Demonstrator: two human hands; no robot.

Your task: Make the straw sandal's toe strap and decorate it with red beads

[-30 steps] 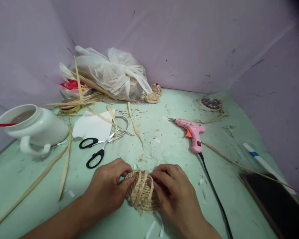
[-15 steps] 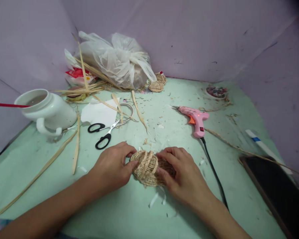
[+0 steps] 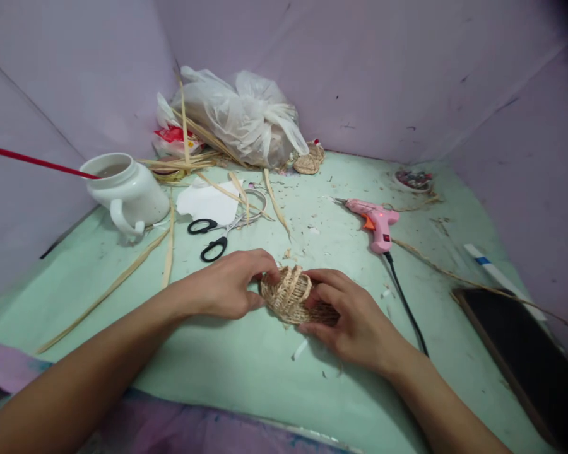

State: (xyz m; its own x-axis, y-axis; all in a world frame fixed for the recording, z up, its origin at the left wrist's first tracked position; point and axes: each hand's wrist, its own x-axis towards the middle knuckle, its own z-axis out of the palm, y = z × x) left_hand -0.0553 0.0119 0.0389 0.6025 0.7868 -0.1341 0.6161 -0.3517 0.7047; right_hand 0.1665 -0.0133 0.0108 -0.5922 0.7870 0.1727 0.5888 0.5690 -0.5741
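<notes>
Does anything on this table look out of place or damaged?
Mostly untidiness: small scraps litter the green tabletop, the scissors lie open, and the pink glue gun rests on its side. The woven piece shows no obvious damage.

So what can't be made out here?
All in the head view:
Woven piece: right end partly hidden by the right hand.
Red stick: outer end cut off by the left edge.
Black device: cut off by the right edge.
Bag: contents blurred by its plastic.

Right grip (image 3: 355,321) holds a woven piece (image 3: 284,297); left grip (image 3: 236,285) apparently touches it.
</notes>
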